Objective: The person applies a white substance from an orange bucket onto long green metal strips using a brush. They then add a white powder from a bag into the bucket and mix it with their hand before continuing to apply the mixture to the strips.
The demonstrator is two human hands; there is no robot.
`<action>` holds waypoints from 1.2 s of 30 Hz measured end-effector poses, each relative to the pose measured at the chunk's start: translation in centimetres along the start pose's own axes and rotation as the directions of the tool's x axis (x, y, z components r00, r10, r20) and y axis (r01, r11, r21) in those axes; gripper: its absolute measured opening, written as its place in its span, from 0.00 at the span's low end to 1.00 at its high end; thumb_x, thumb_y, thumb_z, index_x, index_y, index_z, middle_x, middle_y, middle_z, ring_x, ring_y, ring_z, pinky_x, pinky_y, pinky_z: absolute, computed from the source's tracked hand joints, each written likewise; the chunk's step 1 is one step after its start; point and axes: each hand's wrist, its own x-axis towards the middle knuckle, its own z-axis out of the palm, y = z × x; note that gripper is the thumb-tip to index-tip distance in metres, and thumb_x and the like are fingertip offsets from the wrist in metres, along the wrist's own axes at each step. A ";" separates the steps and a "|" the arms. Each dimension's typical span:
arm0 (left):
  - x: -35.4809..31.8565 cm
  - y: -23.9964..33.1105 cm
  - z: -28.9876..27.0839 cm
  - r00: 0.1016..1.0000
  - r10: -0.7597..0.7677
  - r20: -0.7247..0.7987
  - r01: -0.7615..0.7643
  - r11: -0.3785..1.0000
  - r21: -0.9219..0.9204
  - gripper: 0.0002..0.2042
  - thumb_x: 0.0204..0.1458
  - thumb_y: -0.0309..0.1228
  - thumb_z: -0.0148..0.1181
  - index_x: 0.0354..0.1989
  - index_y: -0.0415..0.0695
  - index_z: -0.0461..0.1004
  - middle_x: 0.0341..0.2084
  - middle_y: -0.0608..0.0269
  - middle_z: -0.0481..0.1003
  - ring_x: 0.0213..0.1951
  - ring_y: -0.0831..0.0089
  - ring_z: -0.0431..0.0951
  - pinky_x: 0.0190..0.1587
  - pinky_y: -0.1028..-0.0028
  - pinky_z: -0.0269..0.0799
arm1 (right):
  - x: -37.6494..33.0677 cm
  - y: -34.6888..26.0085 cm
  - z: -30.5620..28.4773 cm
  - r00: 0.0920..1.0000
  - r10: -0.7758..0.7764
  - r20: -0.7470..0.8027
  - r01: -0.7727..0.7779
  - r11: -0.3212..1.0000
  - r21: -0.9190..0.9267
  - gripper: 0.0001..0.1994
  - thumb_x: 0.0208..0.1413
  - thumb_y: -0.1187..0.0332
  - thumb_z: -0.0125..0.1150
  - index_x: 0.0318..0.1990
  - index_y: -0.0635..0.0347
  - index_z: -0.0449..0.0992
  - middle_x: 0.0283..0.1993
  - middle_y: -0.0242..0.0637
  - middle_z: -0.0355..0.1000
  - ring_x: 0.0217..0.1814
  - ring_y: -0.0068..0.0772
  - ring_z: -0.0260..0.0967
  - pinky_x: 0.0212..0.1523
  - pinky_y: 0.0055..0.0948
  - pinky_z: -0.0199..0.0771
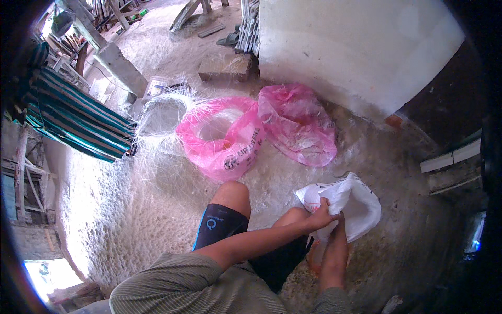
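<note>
Sitting low on the concrete floor [397,172], the person works at a white plastic bag [361,206] that lies just past the knees. The left hand [321,215] grips the bag's near edge, its fingers [329,208] pinching a fold of the plastic. The right hand [340,222] goes into the bag's mouth from below; its fingers are hidden inside, so I cannot tell how they are set. What the white bag holds does not show.

Beyond the white bag, toward the wall [355,47], stand two pink plastic bags. The open pink bag [225,138] on the left holds a coil of pale fine netting [217,125], with more spilling out onto the floor. The crumpled pink bag [298,123] lies beside it.
</note>
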 end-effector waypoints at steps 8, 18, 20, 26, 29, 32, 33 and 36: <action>-1.1 1.9 0.1 0.999 -0.033 0.040 0.035 0.999 -0.042 0.35 0.50 0.41 0.71 0.51 0.41 0.48 0.43 0.47 0.62 0.50 0.60 0.66 0.53 0.62 0.65 | -1.5 1.0 -1.8 1.000 -0.026 -0.006 0.026 0.999 0.038 0.14 0.49 0.61 0.67 0.43 0.53 0.81 0.45 0.39 0.79 0.45 0.43 0.76 0.47 0.42 0.75; -0.8 2.3 0.7 0.983 -0.110 0.144 0.115 0.993 -0.022 0.37 0.49 0.40 0.71 0.53 0.40 0.47 0.45 0.48 0.63 0.51 0.59 0.67 0.55 0.63 0.65 | -5.9 4.2 -4.4 0.994 -0.084 -0.071 0.095 0.982 0.161 0.14 0.46 0.60 0.68 0.41 0.49 0.81 0.44 0.36 0.79 0.46 0.42 0.76 0.48 0.43 0.75; 0.0 1.3 0.2 0.997 -0.079 0.024 0.080 0.997 -0.016 0.40 0.47 0.42 0.72 0.55 0.38 0.47 0.47 0.46 0.64 0.53 0.57 0.67 0.56 0.62 0.65 | -6.1 3.3 -6.1 0.982 -0.170 -0.086 0.183 0.968 0.172 0.14 0.46 0.59 0.68 0.41 0.49 0.81 0.44 0.36 0.79 0.46 0.42 0.76 0.49 0.43 0.74; -0.9 0.7 -1.6 0.920 0.218 0.325 -0.366 0.775 0.516 0.38 0.46 0.38 0.73 0.57 0.38 0.51 0.49 0.45 0.67 0.53 0.58 0.70 0.54 0.65 0.68 | -8.1 6.5 -7.8 0.909 -0.299 -0.290 0.397 0.835 0.382 0.14 0.44 0.59 0.68 0.40 0.47 0.81 0.44 0.35 0.79 0.47 0.42 0.75 0.49 0.43 0.74; -0.5 1.8 -3.5 0.863 0.245 0.442 -0.498 0.561 0.661 0.37 0.46 0.36 0.73 0.57 0.39 0.53 0.48 0.45 0.68 0.52 0.59 0.71 0.52 0.67 0.69 | -9.8 10.1 -8.0 0.889 -0.286 -0.358 0.449 0.706 0.548 0.14 0.44 0.58 0.68 0.40 0.46 0.82 0.44 0.34 0.78 0.47 0.42 0.75 0.50 0.43 0.74; 0.2 2.6 -0.6 0.977 -0.200 0.071 0.212 0.947 -0.241 0.28 0.51 0.28 0.68 0.51 0.45 0.53 0.44 0.49 0.69 0.49 0.63 0.71 0.50 0.70 0.69 | -12.0 14.0 -5.6 0.907 -0.202 -0.370 0.417 0.554 0.721 0.14 0.43 0.58 0.68 0.40 0.45 0.82 0.44 0.33 0.78 0.47 0.42 0.75 0.50 0.43 0.73; -0.3 3.0 -0.3 0.979 -0.188 0.077 0.202 0.933 -0.296 0.26 0.52 0.27 0.67 0.50 0.46 0.53 0.44 0.50 0.69 0.46 0.63 0.72 0.47 0.69 0.70 | -12.4 15.2 -4.2 0.913 -0.174 -0.368 0.403 0.509 0.760 0.14 0.43 0.58 0.68 0.40 0.44 0.82 0.44 0.33 0.78 0.48 0.42 0.75 0.50 0.43 0.73; -1.0 3.1 -0.2 0.988 -0.142 0.067 0.158 0.892 -0.423 0.24 0.53 0.25 0.66 0.49 0.49 0.53 0.41 0.52 0.70 0.39 0.66 0.72 0.37 0.68 0.70 | -13.5 17.5 0.7 0.915 -0.120 -0.386 0.400 0.410 0.820 0.14 0.42 0.59 0.68 0.40 0.44 0.82 0.44 0.33 0.78 0.48 0.41 0.75 0.51 0.42 0.73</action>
